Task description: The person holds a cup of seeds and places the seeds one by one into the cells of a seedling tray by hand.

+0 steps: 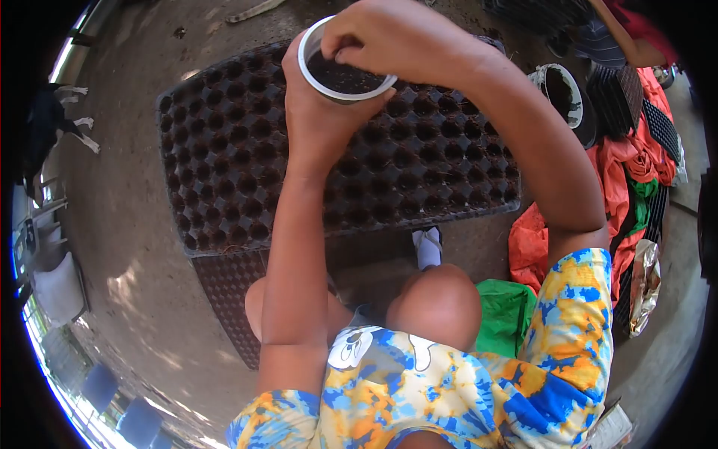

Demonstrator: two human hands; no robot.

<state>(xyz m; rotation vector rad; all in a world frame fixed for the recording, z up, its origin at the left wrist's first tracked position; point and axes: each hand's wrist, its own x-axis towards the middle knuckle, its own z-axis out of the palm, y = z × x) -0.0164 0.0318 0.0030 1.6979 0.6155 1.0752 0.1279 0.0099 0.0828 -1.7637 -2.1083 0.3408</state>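
Observation:
My left hand (pixel 318 120) is wrapped round a white-rimmed cup (pixel 305 63) above the far part of a black seedling tray (pixel 224 150). Dark, soil-like grains (pixel 348 77) lie in the cup. Over its mouth my right hand (pixel 366 45) is bent, with the fingertips pinched together just above the grains. Whatever sits between those fingertips is too small to make out. The tray has many round cells with dark brown material in them.
A second tray (pixel 232 299) lies below at the left. At the right are a white-rimmed bucket (pixel 559 93), red cloth (pixel 531 247), a green bag (pixel 501 314) and stacked trays (pixel 615 101). Another person's arm (pixel 624 37) shows at upper right. A black-and-white animal (pixel 56 127) lies at the left.

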